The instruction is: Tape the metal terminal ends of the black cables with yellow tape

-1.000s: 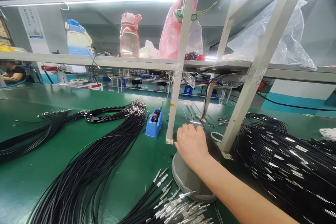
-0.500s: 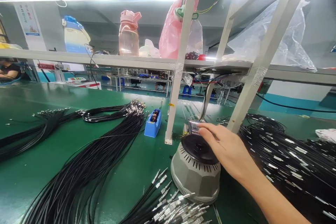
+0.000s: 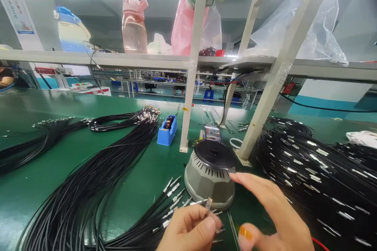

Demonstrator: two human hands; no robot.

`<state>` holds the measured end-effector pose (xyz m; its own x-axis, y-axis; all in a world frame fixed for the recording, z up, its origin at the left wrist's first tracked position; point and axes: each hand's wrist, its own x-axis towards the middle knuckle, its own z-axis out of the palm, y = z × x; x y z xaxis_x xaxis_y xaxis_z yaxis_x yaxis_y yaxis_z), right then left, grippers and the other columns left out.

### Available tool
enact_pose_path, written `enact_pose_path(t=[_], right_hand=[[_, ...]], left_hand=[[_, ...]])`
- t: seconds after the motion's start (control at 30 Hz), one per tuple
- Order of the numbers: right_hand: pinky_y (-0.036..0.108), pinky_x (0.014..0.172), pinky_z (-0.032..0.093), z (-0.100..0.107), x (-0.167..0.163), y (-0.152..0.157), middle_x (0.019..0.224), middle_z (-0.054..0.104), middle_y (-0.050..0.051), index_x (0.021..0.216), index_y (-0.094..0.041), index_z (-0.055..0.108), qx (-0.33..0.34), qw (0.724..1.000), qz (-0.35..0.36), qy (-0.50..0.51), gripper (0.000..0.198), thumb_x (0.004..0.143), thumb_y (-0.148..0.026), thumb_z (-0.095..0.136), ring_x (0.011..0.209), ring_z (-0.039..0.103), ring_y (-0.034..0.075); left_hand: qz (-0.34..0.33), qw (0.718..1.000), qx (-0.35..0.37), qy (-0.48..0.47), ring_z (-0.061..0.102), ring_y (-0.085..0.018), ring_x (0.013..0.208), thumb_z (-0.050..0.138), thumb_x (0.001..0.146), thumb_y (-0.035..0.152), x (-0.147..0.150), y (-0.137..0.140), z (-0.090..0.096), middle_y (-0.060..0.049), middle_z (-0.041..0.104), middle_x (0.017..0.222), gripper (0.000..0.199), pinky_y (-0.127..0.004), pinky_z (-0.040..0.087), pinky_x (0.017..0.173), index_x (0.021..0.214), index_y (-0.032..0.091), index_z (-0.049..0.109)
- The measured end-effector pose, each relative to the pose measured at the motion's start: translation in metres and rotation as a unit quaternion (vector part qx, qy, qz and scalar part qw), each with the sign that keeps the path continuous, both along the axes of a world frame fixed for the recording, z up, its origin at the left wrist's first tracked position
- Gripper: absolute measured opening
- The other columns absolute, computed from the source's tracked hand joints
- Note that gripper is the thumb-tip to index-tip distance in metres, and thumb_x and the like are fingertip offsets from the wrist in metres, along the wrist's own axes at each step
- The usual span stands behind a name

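Note:
My left hand point(image 3: 188, 229) is at the bottom edge, its thumb and fingers pinched on a small metal-tipped cable end point(image 3: 208, 203). My right hand point(image 3: 271, 211) hovers just right of it with fingers spread and nothing in it, close in front of the grey round machine point(image 3: 209, 178) with a black top disc. Under both hands lies a fan of black cables with silver connectors point(image 3: 173, 200). A small clear tape roll point(image 3: 212, 133) sits behind the machine.
Long black cable bundles point(image 3: 97, 180) run across the green table point(image 3: 141, 172); another pile point(image 3: 312, 168) lies at right. A blue tape dispenser point(image 3: 167, 130) stands by a white shelf post point(image 3: 188, 86). Bottles and bags sit on the shelf above.
My right hand drew back from the machine's top toward me. My left hand came into view holding a cable end. The camera tilted down slightly.

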<state>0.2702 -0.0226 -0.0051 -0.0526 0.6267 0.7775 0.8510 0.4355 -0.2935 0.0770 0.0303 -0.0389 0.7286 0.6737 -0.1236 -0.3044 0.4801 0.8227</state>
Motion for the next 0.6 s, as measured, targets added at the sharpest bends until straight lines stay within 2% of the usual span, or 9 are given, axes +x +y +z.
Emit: enact_pose_path(t=[0.1, 0.17, 0.27, 0.37, 0.43, 0.53, 0.6], right_hand=[[0.047, 0.091, 0.046, -0.012, -0.009, -0.014, 0.122, 0.065, 0.013, 0.146, -0.032, 0.033, 0.042, 0.999, 0.001, -0.031, 0.061, 0.092, -0.053, 0.053, 0.114, 0.057, 0.031], [0.050, 0.091, 0.047, -0.014, -0.012, -0.017, 0.123, 0.066, 0.015, 0.147, -0.032, 0.030, 0.055, 0.998, -0.004, -0.041, 0.068, 0.089, -0.055, 0.057, 0.115, 0.059, 0.032], [0.052, 0.091, 0.047, -0.016, -0.009, -0.018, 0.120, 0.068, 0.019, 0.147, -0.027, 0.029, 0.068, 0.993, -0.005, -0.091, 0.092, 0.073, -0.054, 0.077, 0.115, 0.060, 0.034], [0.051, 0.091, 0.048, -0.017, -0.002, -0.019, 0.114, 0.071, 0.021, 0.141, -0.023, 0.033, 0.072, 0.988, -0.001, -0.136, 0.100, 0.061, -0.054, 0.085, 0.111, 0.063, 0.034], [0.049, 0.091, 0.047, -0.017, 0.002, -0.020, 0.111, 0.073, 0.020, 0.134, -0.023, 0.041, 0.073, 0.986, -0.008, -0.151, 0.089, 0.064, -0.054, 0.084, 0.109, 0.065, 0.033], [0.042, 0.089, 0.047, -0.016, 0.005, -0.021, 0.109, 0.075, 0.009, 0.122, -0.026, 0.056, 0.059, 0.984, -0.047, -0.159, 0.048, 0.079, -0.032, 0.077, 0.102, 0.069, 0.029], [0.034, 0.082, 0.051, -0.015, 0.002, -0.022, 0.106, 0.076, 0.002, 0.112, -0.028, 0.065, -0.010, 0.995, -0.064, -0.083, 0.026, 0.087, -0.021, 0.065, 0.094, 0.072, 0.023]], left_hand=[[-0.033, 0.998, -0.039, 0.023, 0.025, -0.003, 0.043, 0.080, 0.068, 0.056, -0.001, -0.004, 0.006, 0.009, 0.036, 0.047, 0.054, -0.020, 0.015, 0.046, 0.093, 0.009, 0.071], [-0.043, 0.998, -0.024, 0.046, 0.032, -0.004, 0.047, 0.081, 0.067, 0.056, -0.001, -0.007, 0.010, 0.007, 0.042, 0.050, 0.052, -0.019, 0.019, 0.048, 0.086, 0.008, 0.073], [-0.047, 0.996, 0.021, 0.072, 0.036, -0.004, 0.051, 0.085, 0.062, 0.052, 0.000, -0.009, 0.015, 0.004, 0.048, 0.056, 0.048, -0.019, 0.022, 0.052, 0.072, 0.010, 0.065], [-0.053, 0.994, 0.037, 0.091, 0.025, -0.002, 0.046, 0.084, 0.063, 0.052, 0.002, -0.009, 0.019, 0.009, 0.040, 0.052, 0.050, -0.019, 0.018, 0.047, 0.068, 0.014, 0.054], [-0.048, 0.993, 0.051, 0.098, 0.022, -0.002, 0.044, 0.081, 0.067, 0.055, 0.003, -0.009, 0.022, 0.010, 0.037, 0.052, 0.050, -0.019, 0.017, 0.045, 0.069, 0.015, 0.052], [-0.011, 0.991, 0.086, 0.106, 0.023, -0.003, 0.046, 0.077, 0.070, 0.058, 0.003, -0.008, 0.026, 0.009, 0.037, 0.056, 0.051, -0.018, 0.018, 0.046, 0.068, 0.015, 0.050], [0.010, 0.986, 0.115, 0.120, 0.026, -0.004, 0.050, 0.075, 0.071, 0.061, 0.003, -0.008, 0.027, 0.007, 0.039, 0.059, 0.053, -0.019, 0.020, 0.048, 0.067, 0.015, 0.049]])
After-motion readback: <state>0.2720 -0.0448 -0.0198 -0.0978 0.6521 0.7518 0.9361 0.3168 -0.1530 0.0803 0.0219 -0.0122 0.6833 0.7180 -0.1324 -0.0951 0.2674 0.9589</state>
